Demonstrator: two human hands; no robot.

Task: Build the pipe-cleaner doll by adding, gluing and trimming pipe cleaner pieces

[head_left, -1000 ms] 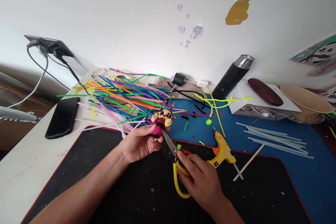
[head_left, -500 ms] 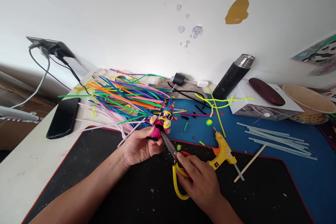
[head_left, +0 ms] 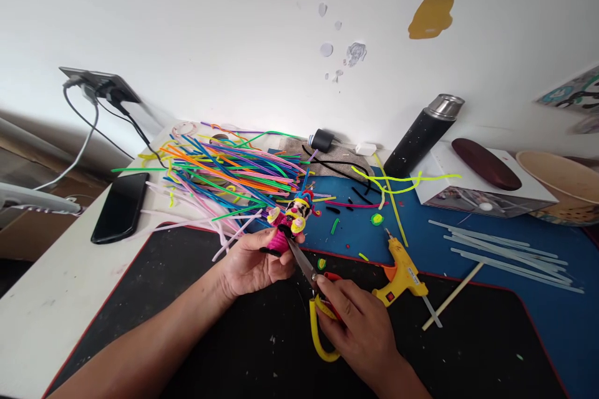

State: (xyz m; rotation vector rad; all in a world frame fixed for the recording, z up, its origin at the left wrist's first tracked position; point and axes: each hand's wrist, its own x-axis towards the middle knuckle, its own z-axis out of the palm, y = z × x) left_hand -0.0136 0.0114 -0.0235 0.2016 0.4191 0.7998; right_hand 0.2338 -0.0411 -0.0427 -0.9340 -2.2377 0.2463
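Observation:
Between the fingers of my left hand (head_left: pixel 253 265) is a small pipe-cleaner doll (head_left: pixel 279 240) with a pink body, black trim, yellow cuffs and a blue-and-red headpiece. My right hand (head_left: pixel 358 321) grips a pair of scissors (head_left: pixel 303 260) with yellow-wrapped and red handles. The scissor blades reach up to the doll's black trim and look nearly closed; whether anything lies between the tips is hidden. Just right of the blades, a small green-and-yellow piece (head_left: pixel 321 264) rests on the black mat (head_left: pixel 224 336).
A heap of coloured pipe cleaners (head_left: pixel 234 168) lies behind my left hand, near a phone (head_left: pixel 119 207). To the right are a yellow glue gun (head_left: pixel 401 271), glue sticks (head_left: pixel 505 252), a wooden stick (head_left: pixel 453 296), a black flask (head_left: pixel 423 137) and a white box (head_left: pixel 482 184).
The camera view has shifted slightly, moving the scene a little to the right. The doll is turned slightly in my left hand, with the scissors still against it.

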